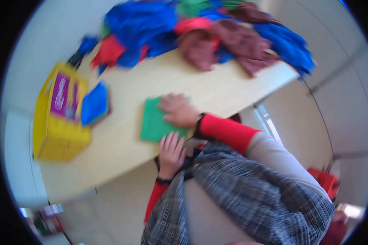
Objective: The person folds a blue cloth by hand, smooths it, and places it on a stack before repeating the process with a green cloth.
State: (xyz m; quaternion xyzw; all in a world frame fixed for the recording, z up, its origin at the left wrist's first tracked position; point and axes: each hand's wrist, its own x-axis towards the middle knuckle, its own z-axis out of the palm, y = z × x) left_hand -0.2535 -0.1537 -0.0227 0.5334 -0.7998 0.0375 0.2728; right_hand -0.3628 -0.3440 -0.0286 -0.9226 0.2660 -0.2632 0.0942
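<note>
A folded green cloth (152,122) lies flat near the table's front edge, roughly square. My right hand (180,110) rests palm down on its far right part, fingers stretched out and a little blurred. At the near edge of the cloth, my left hand (172,153) lies with its fingers extended onto the fabric. Neither hand grips anything that I can see. To the left, a small stack of folded cloths with a blue one (95,104) on top sits beside a yellow box.
The yellow box (65,141) with a purple label stands at the table's left end. Along the far side lies a loose heap of crumpled blue cloth (143,28), with red, green and maroon pieces (241,41). The pale wooden table (124,87) ends close to my body.
</note>
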